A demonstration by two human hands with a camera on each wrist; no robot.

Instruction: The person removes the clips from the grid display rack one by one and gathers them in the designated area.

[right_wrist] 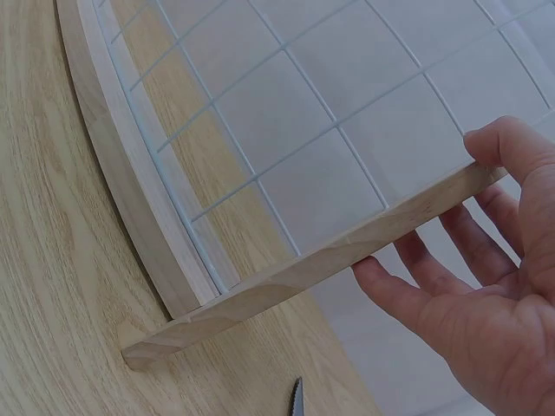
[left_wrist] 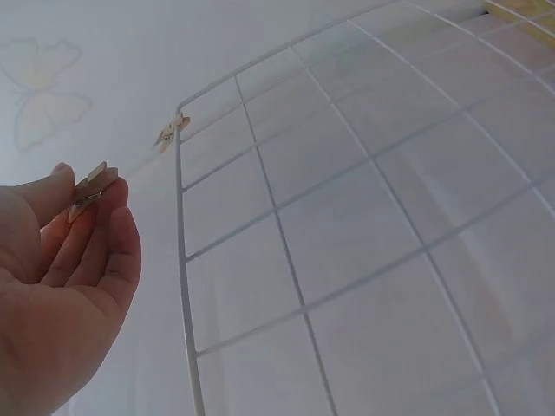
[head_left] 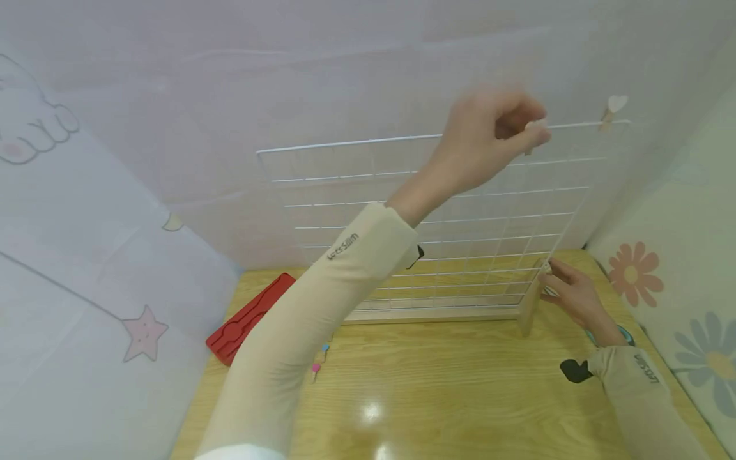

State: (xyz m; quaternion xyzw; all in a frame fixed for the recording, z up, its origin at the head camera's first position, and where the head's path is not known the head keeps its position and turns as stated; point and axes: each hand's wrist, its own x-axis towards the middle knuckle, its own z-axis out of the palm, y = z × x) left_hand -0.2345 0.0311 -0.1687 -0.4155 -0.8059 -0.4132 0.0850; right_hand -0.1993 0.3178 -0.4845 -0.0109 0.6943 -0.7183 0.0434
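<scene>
A white wire grid (head_left: 345, 145) stands upright in a wooden base (head_left: 437, 314). My left hand (head_left: 483, 137), slightly blurred, is at its top bar and pinches a small wooden clothespin (left_wrist: 94, 186) between thumb and fingers. In the left wrist view that clothespin is apart from the wire. A second clothespin with a white heart (head_left: 617, 104) is clipped on the bar near the top right corner. Low on the right side, my right hand (head_left: 577, 299) grips the wooden foot (right_wrist: 312, 273) of the base, thumb on one side and fingers on the other.
A red tray (head_left: 247, 322) with moulded hollows lies at the table's left. Near it are small clips, one pink (head_left: 315, 368) and one blue (head_left: 325, 347). A teal curved object (head_left: 627, 335) is partly hidden behind my right wrist. Printed cloth walls surround the table.
</scene>
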